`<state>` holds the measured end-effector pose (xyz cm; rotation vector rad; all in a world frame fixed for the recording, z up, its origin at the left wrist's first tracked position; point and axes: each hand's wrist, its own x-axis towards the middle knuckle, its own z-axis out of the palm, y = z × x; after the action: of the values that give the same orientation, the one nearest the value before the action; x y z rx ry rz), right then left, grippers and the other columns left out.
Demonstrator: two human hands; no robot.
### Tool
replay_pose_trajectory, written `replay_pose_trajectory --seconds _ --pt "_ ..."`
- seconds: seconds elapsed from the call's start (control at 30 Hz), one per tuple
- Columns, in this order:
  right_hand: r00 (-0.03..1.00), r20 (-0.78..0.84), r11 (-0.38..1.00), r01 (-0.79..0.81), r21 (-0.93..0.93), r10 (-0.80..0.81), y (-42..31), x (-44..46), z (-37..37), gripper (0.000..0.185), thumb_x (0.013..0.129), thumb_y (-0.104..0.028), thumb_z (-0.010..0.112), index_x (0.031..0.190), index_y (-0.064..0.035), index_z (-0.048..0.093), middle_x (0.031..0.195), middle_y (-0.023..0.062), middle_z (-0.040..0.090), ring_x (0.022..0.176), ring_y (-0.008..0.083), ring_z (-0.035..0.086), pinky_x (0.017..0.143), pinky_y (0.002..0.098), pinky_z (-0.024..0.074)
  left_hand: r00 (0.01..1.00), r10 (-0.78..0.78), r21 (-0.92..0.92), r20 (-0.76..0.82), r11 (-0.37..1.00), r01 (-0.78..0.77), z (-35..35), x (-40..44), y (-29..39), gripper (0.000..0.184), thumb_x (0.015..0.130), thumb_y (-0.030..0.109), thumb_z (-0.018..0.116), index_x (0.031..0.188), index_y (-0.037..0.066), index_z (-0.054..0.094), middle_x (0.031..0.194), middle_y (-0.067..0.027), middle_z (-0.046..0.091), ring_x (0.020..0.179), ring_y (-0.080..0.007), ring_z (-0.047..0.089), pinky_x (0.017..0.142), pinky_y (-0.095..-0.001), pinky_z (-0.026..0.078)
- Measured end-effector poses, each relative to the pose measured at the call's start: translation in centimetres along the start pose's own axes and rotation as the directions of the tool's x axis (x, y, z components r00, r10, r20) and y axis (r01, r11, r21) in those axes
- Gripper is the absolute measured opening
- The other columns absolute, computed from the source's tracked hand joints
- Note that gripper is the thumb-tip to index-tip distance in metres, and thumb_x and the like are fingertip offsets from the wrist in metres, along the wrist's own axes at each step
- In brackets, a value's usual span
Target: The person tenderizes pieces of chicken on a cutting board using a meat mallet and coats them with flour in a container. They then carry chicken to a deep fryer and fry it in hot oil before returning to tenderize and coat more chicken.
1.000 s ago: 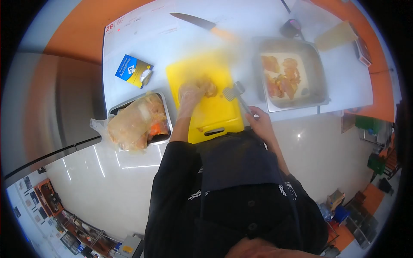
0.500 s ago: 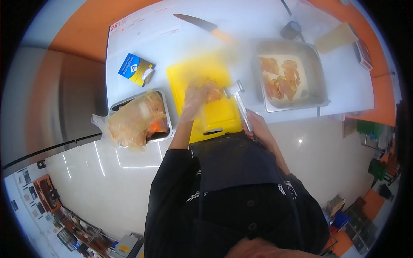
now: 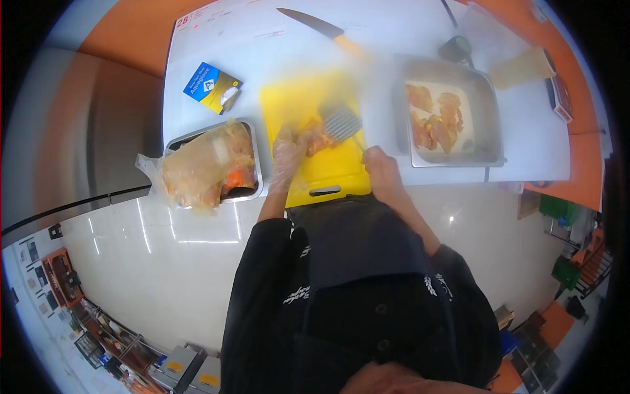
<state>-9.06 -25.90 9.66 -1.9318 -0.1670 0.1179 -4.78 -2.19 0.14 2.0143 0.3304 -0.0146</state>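
Note:
A piece of raw chicken (image 3: 319,139) lies on the yellow cutting board (image 3: 341,171). My left hand (image 3: 287,154), in a clear plastic glove, grips its left edge with bent fingers. My right hand (image 3: 382,172) is closed round the handle of a metal meat mallet (image 3: 342,123). The mallet's ridged head is over the right side of the chicken; whether it touches the meat I cannot tell. A blurry haze covers the far part of the board.
Left of the board, a metal tray (image 3: 258,172) bears a plastic bag of meat (image 3: 203,167). A deep metal pan (image 3: 489,157) with several chicken pieces stands right. Beyond the board lies a knife (image 3: 312,23); a blue-yellow glove box (image 3: 212,88) is at back left.
The mallet has swung from upright beside the board to over the chicken, its ridged face now visible. My right hand has risen toward the board; my left hand has shifted to the chicken's left edge.

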Motion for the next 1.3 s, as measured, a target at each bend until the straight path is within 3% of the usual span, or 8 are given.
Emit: replay_pose_trajectory --seconds 0.1,0.2,0.3,0.5,0.7,0.8,1.0,1.3 --pt "0.957 0.145 0.879 -0.163 -0.449 0.252 6.2 0.0 1.6 0.044 0.102 -0.031 0.036 0.091 0.0027 0.061 0.069 0.0253 0.059 0.067 0.0432 0.057 0.064 0.0472 0.0436 0.995 -0.097 -0.128 -0.011 0.987 0.095 -0.4 -0.9 2.2 0.032 0.081 0.026 0.071 0.100 0.002 0.061 0.081 -0.0142 0.065 0.070 -0.0256 0.062 0.064 -0.0371 0.049" --pt "0.929 0.168 0.854 -0.218 -0.472 0.330 3.6 0.3 0.4 0.046 0.102 -0.033 0.035 0.093 0.0046 0.060 0.083 0.0317 0.062 0.083 0.0506 0.058 0.074 0.0546 0.0443 0.995 0.094 0.215 -0.031 0.973 -0.085 -0.3 -0.3 0.7 0.034 0.086 0.025 0.069 0.105 -0.003 0.061 0.083 -0.0125 0.067 0.076 -0.0194 0.065 0.068 -0.0325 0.052" --pt "0.963 0.124 0.947 -0.203 -0.251 0.239 1.4 -0.1 0.0 0.048 0.102 -0.033 0.034 0.095 0.0054 0.061 0.085 0.0335 0.060 0.085 0.0508 0.058 0.077 0.0578 0.0440 0.990 0.111 0.092 -0.085 0.990 -0.103 0.1 -0.1 0.3 0.033 0.087 0.025 0.068 0.102 -0.003 0.062 0.083 -0.0133 0.067 0.076 -0.0207 0.065 0.070 -0.0334 0.052" --pt "0.961 0.074 0.850 -0.197 -0.488 0.265 6.0 1.5 -0.4 0.049 0.102 -0.035 0.033 0.090 0.0053 0.059 0.076 0.0315 0.059 0.080 0.0503 0.058 0.071 0.0548 0.0444 1.000 -0.007 0.004 0.021 1.000 0.007 -0.4 0.4 0.6 0.029 0.086 0.024 0.067 0.099 -0.003 0.064 0.087 -0.0148 0.068 0.079 -0.0218 0.066 0.073 -0.0338 0.052" --pt "0.997 0.001 0.978 -0.078 -0.194 0.080 1.3 1.0 -0.1 0.052 0.102 -0.038 0.031 0.092 0.0040 0.059 0.082 0.0325 0.060 0.084 0.0501 0.059 0.074 0.0565 0.0447 0.984 0.149 0.124 -0.097 0.983 -0.136 -0.5 -0.2 1.1 0.026 0.087 0.022 0.065 0.093 -0.003 0.066 0.085 -0.0156 0.068 0.077 -0.0232 0.066 0.072 -0.0329 0.052" --pt "0.947 0.128 0.781 -0.162 -0.604 0.296 6.1 0.0 1.0 0.048 0.102 -0.037 0.032 0.092 0.0020 0.060 0.080 0.0317 0.060 0.082 0.0506 0.058 0.071 0.0557 0.0444 0.998 0.037 0.097 -0.043 0.995 -0.032 -0.3 0.5 0.0 0.025 0.088 0.022 0.064 0.095 -0.002 0.066 0.085 -0.0146 0.068 0.079 -0.0220 0.065 0.074 -0.0319 0.052" --pt "0.980 0.022 0.914 -0.178 -0.364 0.199 1.6 1.0 0.9 0.051 0.102 -0.039 0.031 0.093 0.0013 0.061 0.076 0.0330 0.061 0.079 0.0523 0.059 0.072 0.0575 0.0459 0.996 -0.030 0.065 -0.079 0.997 0.035 0.4 0.8 -2.3 0.029 0.088 0.020 0.063 0.108 -0.001 0.061 0.095 -0.0134 0.067 0.087 -0.0189 0.063 0.079 -0.0311 0.050" --pt "0.984 0.175 0.883 0.043 -0.467 0.044 3.1 3.4 4.4 0.052 0.102 -0.037 0.031 0.088 0.0036 0.060 0.081 0.0323 0.062 0.081 0.0496 0.060 0.075 0.0581 0.0469 0.994 -0.091 -0.104 -0.068 0.991 0.084 -1.1 -1.1 0.3 0.037 0.088 0.016 0.064 0.120 -0.001 0.055 0.094 -0.0101 0.064 0.085 -0.0174 0.061 0.079 -0.0317 0.049"
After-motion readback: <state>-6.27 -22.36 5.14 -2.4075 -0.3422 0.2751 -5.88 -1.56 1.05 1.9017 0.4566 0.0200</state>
